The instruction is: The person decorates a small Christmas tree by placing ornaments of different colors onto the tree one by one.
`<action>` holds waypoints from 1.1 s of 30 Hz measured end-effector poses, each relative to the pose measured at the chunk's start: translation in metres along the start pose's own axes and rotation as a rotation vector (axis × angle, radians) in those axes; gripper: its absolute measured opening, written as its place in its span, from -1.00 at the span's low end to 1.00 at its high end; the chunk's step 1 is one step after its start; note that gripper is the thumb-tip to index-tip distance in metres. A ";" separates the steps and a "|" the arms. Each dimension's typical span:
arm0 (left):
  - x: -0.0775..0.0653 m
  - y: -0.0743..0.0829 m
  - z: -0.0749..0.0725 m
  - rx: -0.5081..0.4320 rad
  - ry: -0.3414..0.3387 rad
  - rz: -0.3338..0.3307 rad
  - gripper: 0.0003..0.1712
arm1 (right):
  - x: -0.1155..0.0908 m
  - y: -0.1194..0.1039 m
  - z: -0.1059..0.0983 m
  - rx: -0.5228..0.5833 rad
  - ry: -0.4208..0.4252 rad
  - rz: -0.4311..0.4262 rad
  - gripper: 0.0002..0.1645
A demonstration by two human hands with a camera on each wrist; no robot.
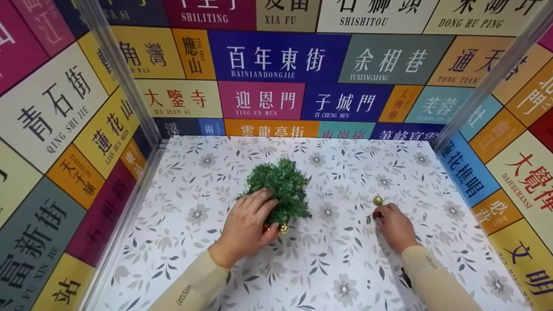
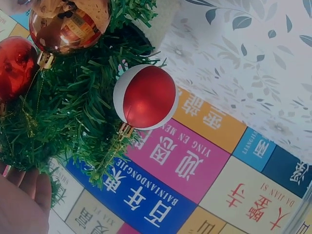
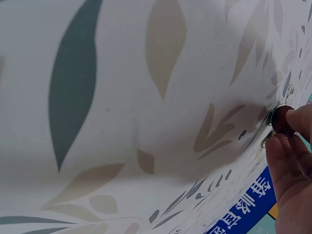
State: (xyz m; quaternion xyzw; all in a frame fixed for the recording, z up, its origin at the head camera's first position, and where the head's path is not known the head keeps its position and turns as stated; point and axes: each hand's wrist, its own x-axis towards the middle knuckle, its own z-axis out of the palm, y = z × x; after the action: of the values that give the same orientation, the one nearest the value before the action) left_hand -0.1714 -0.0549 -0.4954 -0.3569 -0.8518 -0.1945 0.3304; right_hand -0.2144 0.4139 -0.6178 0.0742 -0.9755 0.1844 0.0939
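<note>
Near the middle of the table is a small artificial Christmas tree [image 1: 283, 185] with dense green needles. My left hand [image 1: 248, 224] grips its near left side, fingers over the branches. A gold bauble [image 1: 283, 228] shows beside the thumb. In the left wrist view, a shiny copper-gold bauble [image 2: 70, 27], a red bauble [image 2: 17, 68] and a red-and-white bauble [image 2: 146, 97] hang among the needles. To the right, my right hand [image 1: 395, 226] pinches a small dark red bauble [image 3: 282, 121] low over the tabletop. A small gold bauble [image 1: 378, 200] lies just beyond its fingertips.
A white cloth with grey flowers and leaves covers the table [image 1: 345, 255]. Colourful sign-printed panels [image 1: 276, 56] stand behind it and along both sides. Clear upright strips [image 1: 125, 77] run up the corners.
</note>
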 end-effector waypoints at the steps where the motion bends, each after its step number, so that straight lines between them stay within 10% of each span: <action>1: 0.000 0.000 0.000 -0.002 0.004 0.002 -0.44 | 0.000 0.000 0.000 -0.002 0.001 0.007 -0.81; 33: -0.004 -0.018 -0.008 -0.073 0.050 0.103 -0.51 | 0.000 0.005 0.006 0.000 0.005 0.022 -0.82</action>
State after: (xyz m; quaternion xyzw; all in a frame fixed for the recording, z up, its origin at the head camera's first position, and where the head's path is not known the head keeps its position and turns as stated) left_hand -0.1793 -0.0740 -0.4944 -0.4070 -0.8163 -0.2173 0.3476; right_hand -0.2163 0.4166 -0.6251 0.0630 -0.9761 0.1854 0.0941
